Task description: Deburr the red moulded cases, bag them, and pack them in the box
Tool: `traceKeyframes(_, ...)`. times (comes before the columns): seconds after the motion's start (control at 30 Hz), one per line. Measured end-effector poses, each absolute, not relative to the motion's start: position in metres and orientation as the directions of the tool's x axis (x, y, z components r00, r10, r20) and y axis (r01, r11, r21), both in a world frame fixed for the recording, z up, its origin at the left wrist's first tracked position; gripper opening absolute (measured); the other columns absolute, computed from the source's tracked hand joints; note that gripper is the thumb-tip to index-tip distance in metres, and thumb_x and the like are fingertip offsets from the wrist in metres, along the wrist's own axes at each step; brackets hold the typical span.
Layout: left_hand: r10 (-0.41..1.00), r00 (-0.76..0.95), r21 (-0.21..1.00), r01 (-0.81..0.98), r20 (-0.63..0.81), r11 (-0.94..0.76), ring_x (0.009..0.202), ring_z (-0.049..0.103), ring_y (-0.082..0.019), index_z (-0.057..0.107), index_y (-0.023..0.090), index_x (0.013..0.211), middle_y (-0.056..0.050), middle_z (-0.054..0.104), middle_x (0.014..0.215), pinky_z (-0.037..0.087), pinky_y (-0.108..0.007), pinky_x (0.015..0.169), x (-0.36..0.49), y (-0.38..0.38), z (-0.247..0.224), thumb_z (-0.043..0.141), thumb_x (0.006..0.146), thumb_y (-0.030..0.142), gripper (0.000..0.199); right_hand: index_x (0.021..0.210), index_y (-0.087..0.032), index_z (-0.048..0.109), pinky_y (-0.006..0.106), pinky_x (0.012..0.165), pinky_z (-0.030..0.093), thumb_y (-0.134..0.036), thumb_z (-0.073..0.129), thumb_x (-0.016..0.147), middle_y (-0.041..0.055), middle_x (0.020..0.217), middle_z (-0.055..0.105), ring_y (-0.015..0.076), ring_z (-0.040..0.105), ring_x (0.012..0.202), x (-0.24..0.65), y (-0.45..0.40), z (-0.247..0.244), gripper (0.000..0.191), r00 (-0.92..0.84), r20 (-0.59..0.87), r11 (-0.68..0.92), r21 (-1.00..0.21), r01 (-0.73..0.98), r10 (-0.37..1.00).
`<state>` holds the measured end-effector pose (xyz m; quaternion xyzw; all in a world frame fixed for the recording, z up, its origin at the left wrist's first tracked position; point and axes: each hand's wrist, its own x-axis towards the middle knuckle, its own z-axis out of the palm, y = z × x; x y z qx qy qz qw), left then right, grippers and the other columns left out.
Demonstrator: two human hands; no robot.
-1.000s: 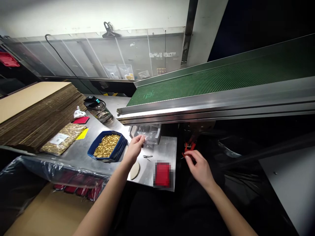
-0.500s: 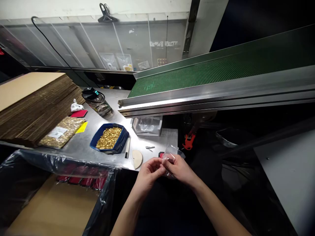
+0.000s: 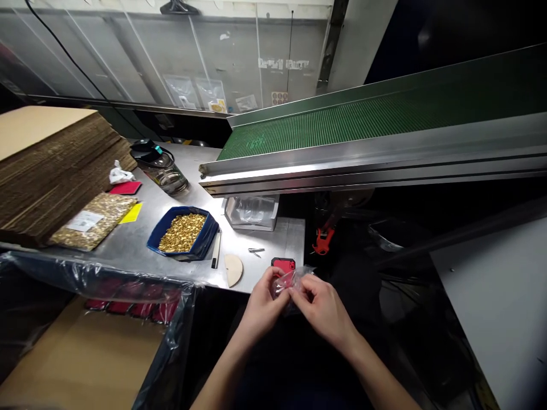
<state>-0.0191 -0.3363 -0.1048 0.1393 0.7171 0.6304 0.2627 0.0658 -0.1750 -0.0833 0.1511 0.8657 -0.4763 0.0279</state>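
Observation:
My left hand [image 3: 265, 300] and my right hand [image 3: 323, 307] meet in front of the table edge. Both have their fingers closed on a crinkled clear plastic bag [image 3: 298, 277]. Thumbs and fingertips almost touch at the near side of the bag. Just beyond my fingers, at the table's front edge, lies a flat red and black piece [image 3: 283, 264], partly covered by the bag; what exactly it is I cannot tell. A round pale disc [image 3: 233, 270] with a notch and a nail clipper [image 3: 256, 251] lie left of it.
A blue bin [image 3: 154, 234] of small gold pieces stands beside a cutter knife [image 3: 216, 249]. Behind are a water bottle [image 3: 164, 173], a grey tray [image 3: 252, 219] and a green conveyor [image 3: 320, 128]. Stacked cardboard [image 3: 64, 171] and a lined box [image 3: 85, 353] with bagged red pieces are left.
The red and black piece shows more beyond my fingers. My left fingers have shifted onto the bag beside my right ones. The view has tilted slightly downward.

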Motion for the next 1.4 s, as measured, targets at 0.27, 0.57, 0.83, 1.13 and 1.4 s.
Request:
traceKeyframes(0.27,0.448,-0.876,0.872,0.071,-0.177,0.483,0.069,0.049,-0.013,0.054,0.022,0.082,0.005,0.052,0.074,0.038,-0.025,0.065,0.012,-0.392,-0.094,0.055,0.084,0.012,0.011,0.090,-0.024,0.063,0.029,0.063,0.030,-0.020,0.055,0.092,0.0037,0.087,0.067,0.0192,0.061,0.077,0.077,-0.216,-0.098,0.009,-0.961,-0.152,0.832,-0.480,0.276,0.231)
traceKeyframes(0.57,0.510,-0.608,0.787,-0.381,-0.609,0.486,0.068,0.035,-0.013,0.049,0.020,0.074,0.006,0.040,0.069,0.030,-0.025,0.062,0.041,-0.454,-0.123,0.074,0.080,0.032,0.028,0.116,-0.027,0.069,0.025,0.086,0.049,-0.038,0.095,0.063,0.0004,0.113,0.071,0.0182,0.065,0.102,0.082,-0.191,-0.115,0.059,-0.867,-0.446,0.048,-0.893,0.447,-0.224)
traceKeyframes(0.83,0.393,-0.713,0.799,-0.404,-0.580,0.445,0.061,0.033,-0.012,0.046,0.019,0.066,0.004,0.038,0.063,0.026,-0.026,0.057,0.060,-0.464,-0.148,0.053,0.093,0.067,0.055,0.106,-0.016,0.069,0.022,0.065,0.059,-0.066,0.077,0.079,0.0139,0.116,0.075,0.0150,0.074,0.082,0.076,-0.234,-0.179,0.058,-0.682,-0.712,-0.618,-0.615,0.489,0.169)
traceKeyframes(1.13,0.302,-0.917,0.725,0.021,-0.260,0.688,0.058,0.036,-0.012,0.037,0.020,0.060,0.004,0.035,0.061,0.025,-0.028,0.059,0.061,-0.434,-0.131,0.052,0.099,0.048,0.050,0.116,-0.017,0.069,0.024,0.067,0.057,-0.054,0.078,0.082,0.0085,0.107,0.076,0.0201,0.074,0.086,0.079,-0.193,-0.143,0.051,-0.717,-0.469,-0.388,-0.874,0.292,0.516)
traceKeyframes(1.4,0.346,-0.905,0.723,0.066,-0.248,0.688,0.057,0.035,-0.012,0.031,0.021,0.062,0.004,0.033,0.061,0.024,-0.029,0.058,0.053,-0.402,-0.138,0.040,0.105,0.046,0.050,0.087,-0.023,0.064,0.028,0.064,0.042,-0.020,0.057,0.091,-0.0010,0.079,0.067,0.0160,0.062,0.069,0.158,-0.186,-0.092,0.009,-0.992,-0.045,0.704,-0.708,-0.051,-0.117)
